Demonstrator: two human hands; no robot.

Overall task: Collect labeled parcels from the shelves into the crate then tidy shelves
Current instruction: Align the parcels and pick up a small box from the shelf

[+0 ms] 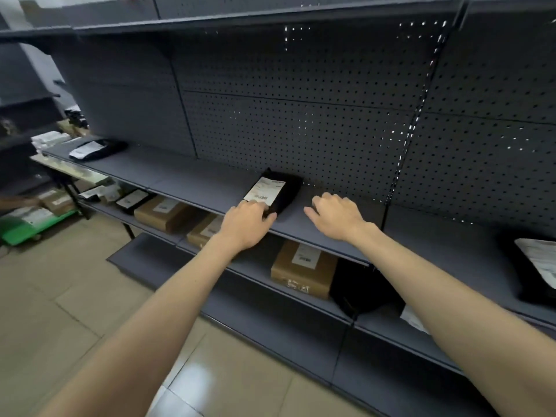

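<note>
The person stands before a grey shelf (pixel 192 182) backed by pegboard and reaches for a small black parcel (pixel 284 191) with a white label (pixel 264 190) on its top face. The parcel lies flat on the middle shelf, close to the pegboard, set at a slant to the shelf edge. The left hand (pixel 245 224) is at its near corner; its fingers (pixel 255 207) curl over the lower edge of the label, seemingly starting to close on the parcel, though whether they have a firm hold cannot be told. The right hand (pixel 335 215) hovers just beside the parcel on its right, palm down, fingers loosely bent and holding nothing.

To do this step well, the left hand should likely draw the parcel toward the shelf edge instead of pinching the soft wrapping, so the thumb can get under it. The right hand is well placed to take the far side once the parcel slides forward. Keeping the label face up would let it be checked before it goes away. No crate can be made out in this view, so the carry probably calls for a turn away from the shelf.

Much is left: another black parcel (pixel 96 149) lies at the far left of the same shelf, one more (pixel 535 263) at the right, and brown boxes (pixel 304 269) wait on the lower shelf (pixel 255 275).
</note>
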